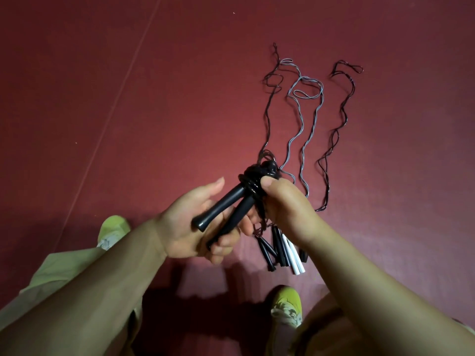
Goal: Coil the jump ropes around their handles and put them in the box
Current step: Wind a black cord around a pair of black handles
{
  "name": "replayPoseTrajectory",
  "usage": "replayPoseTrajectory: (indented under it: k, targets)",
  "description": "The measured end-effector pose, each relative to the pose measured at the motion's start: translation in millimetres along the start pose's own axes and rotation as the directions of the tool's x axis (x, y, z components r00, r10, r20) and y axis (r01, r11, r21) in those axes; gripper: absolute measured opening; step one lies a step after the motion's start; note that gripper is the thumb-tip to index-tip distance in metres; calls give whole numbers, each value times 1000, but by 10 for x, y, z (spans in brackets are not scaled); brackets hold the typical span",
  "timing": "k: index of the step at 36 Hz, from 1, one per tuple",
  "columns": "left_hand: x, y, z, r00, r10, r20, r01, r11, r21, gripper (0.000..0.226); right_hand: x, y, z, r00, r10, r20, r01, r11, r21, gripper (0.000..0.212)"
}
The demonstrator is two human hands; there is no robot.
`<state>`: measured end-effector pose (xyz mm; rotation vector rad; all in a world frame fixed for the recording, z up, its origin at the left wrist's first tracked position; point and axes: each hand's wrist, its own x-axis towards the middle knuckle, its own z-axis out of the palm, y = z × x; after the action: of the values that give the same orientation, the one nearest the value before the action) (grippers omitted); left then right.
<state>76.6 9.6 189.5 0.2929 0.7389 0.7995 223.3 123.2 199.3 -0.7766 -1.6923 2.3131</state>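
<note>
We look down on a dark red floor [128, 98] over our two bare forearms. Our left hand [195, 227] lies palm up beneath a pair of black handles [221, 209]; its lower fingers curl round the nearer handle, while the thumb stands straight and free of them. Our right hand [285, 201] closes from above on the upper ends of the same handles, its thumb pressed against the black cord [254, 181] wound there in several turns — a loose tangle of that cord bunches just beyond the thumb. From this bundle a dark strand runs away across the floor to a knotted loop [273, 80] far ahead.

Below the right wrist, more handles lie together on the floor: a black cluster [272, 250] and, touching it, two white handles [295, 263]. Their cords stretch away from us in wavy lines — a grey rope [305, 119] in the middle, a dark rope [336, 129] to its right — each ending in loops at the far end.

Two yellow-green shoes show at the lower edge, one [113, 229] beside the left forearm and one [286, 304] between the arms. Pale trouser cloth [51, 273] covers the left leg. We see no box in this view.
</note>
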Motion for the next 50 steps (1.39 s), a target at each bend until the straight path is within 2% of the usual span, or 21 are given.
replayPoseTrajectory:
  k: [2, 5, 8, 13, 16, 20, 23, 26, 28, 30, 32, 36, 41, 43, 45, 47, 48, 50]
  targets:
    - [-5, 21, 30, 998, 15, -54, -15, 1000, 5, 68, 15, -8, -28, 1000, 10, -22, -11, 999, -54, 38]
    - [29, 44, 52, 975, 16, -220, -13, 1000, 14, 61, 29, -33, -71, 993, 82, -87, -96, 980, -174, 34]
    - [83, 3, 46, 926, 60, -374, -14, 992, 125, 61, 23, -51, -113, 971, 162, -174, -207, 935, -288, 33]
    - [153, -56, 73, 835, 168, -523, -10, 957, 291, 63, 38, -14, -127, 954, 180, -241, -259, 899, -354, 36]
    - [169, -70, 83, 788, 230, -571, -6, 930, 368, 61, 50, -12, -110, 938, 189, -290, -300, 861, -410, 41]
    - [191, -81, 31, 719, 333, -610, 18, 868, 496, 55, 39, -6, -103, 922, 128, -365, -338, 727, -597, 47]
    - [216, -101, -60, 669, 421, -612, 28, 809, 587, 56, 16, -7, -98, 916, 102, -389, -351, 673, -651, 49]
    - [207, -105, -108, 595, 508, -623, 72, 738, 671, 65, 18, 9, -91, 933, 95, -346, -316, 673, -669, 50]
    - [187, -100, -121, 551, 570, -609, 142, 656, 742, 67, 18, 39, -72, 952, 83, -296, -273, 672, -689, 50]
    - [164, -93, -116, 524, 611, -593, 213, 580, 786, 58, 20, 75, -43, 962, 91, -257, -246, 697, -674, 50]
    - [148, -95, -108, 509, 629, -587, 250, 544, 801, 45, 27, 91, -22, 959, 126, -253, -259, 752, -606, 54]
    - [148, -97, -106, 540, 601, -590, 273, 538, 798, 37, 35, 68, -21, 932, 210, -296, -323, 853, -410, 52]
    - [167, -105, -88, 559, 588, -584, 294, 518, 803, 36, 26, 53, -6, 931, 209, -301, -317, 872, -374, 43]
    - [183, -93, -89, 577, 548, -606, 288, 558, 779, 39, 19, 39, -4, 939, 194, -284, -294, 880, -372, 36]
    - [178, -82, -91, 651, 462, -603, 222, 643, 733, 47, 3, 15, -14, 948, 168, -269, -259, 900, -350, 32]
    - [164, -74, -76, 762, 342, -549, 108, 769, 630, 57, -14, -23, -11, 964, 129, -234, -201, 927, -316, 31]
    - [150, -77, -52, 821, 271, -503, 51, 842, 537, 64, -20, -35, -11, 972, 104, -210, -163, 943, -289, 27]
    - [113, -76, -2, 923, 128, -364, 2, 942, 336, 64, -19, -37, -16, 981, 65, -181, -104, 971, -215, 18]
